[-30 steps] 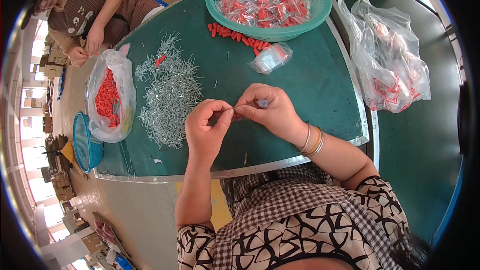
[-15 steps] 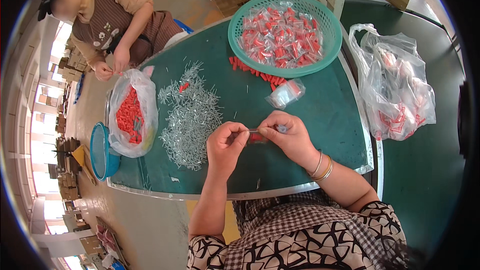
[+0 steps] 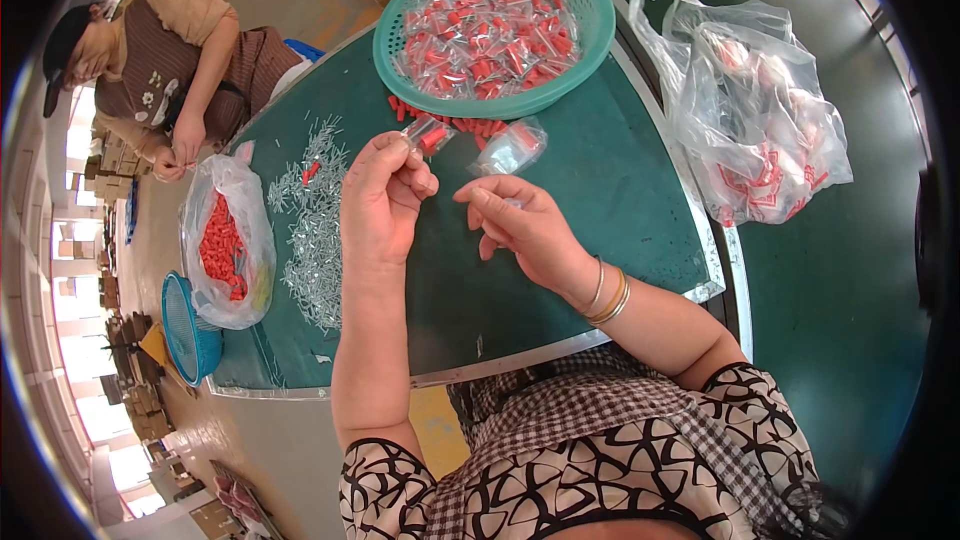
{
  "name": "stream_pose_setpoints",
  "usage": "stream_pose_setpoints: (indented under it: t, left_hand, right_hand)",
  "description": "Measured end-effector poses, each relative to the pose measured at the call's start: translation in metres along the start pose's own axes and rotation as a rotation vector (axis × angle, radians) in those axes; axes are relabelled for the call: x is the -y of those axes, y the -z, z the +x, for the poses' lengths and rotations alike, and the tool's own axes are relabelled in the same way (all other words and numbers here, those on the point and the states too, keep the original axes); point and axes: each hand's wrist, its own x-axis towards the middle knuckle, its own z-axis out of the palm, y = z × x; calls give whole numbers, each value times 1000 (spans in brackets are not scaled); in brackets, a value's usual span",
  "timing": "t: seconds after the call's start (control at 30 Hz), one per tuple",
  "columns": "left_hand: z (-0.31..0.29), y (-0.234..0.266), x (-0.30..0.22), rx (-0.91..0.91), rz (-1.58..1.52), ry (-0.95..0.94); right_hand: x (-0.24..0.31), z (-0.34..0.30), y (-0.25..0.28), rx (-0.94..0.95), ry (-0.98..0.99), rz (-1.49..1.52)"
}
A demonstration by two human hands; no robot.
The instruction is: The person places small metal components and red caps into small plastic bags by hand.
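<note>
Hands split apart, small bag now up toward the big basket

Head view: half a second ago both hands met fingertip to fingertip over the bench (image 3: 640, 205); now the left hand (image 3: 385, 190) is further toward the far edge and the right hand (image 3: 520, 230) sits apart, nearer the right edge. Left fingers pinch a small clear bag (image 3: 433, 136) with red plugs inside, just short of the green basket (image 3: 593, 52) at the far right corner. Right hand half curled, thumb and forefinger slightly parted, pale bit of plastic (image 3: 514, 203) tucked in it; exact kind unclear. Basket is heaped with similar bags. Loose red plugs (image 3: 482, 127) and a clear packet (image 3: 512, 147) lie by its near side. Metal pins (image 3: 313, 275) piled left of the left hand. White plastic bag (image 3: 258, 270) of red plugs stands at the left edge; co-worker (image 3: 190, 35) beyond it, hands together.
</note>
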Motion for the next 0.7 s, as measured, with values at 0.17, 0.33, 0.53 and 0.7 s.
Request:
stream_pose_setpoints:
  t: [0.17, 0.33, 0.53, 0.7]
  left_hand:
    - [17, 0, -3, 72, -83, 68]
    - [49, -36, -23, 9, 273, -245]
    - [-21, -28, -7, -212, 987, -398]
    - [-74, -3, 44, -123, 1092, -331]
  right_hand:
    - [-10, 0, 12, 79, -49, 134]
    - [-11, 1, 10, 131, -146, 314]
    - [-7, 5, 6, 144, -128, 430]
    - [-14, 6, 12, 191, -70, 328]
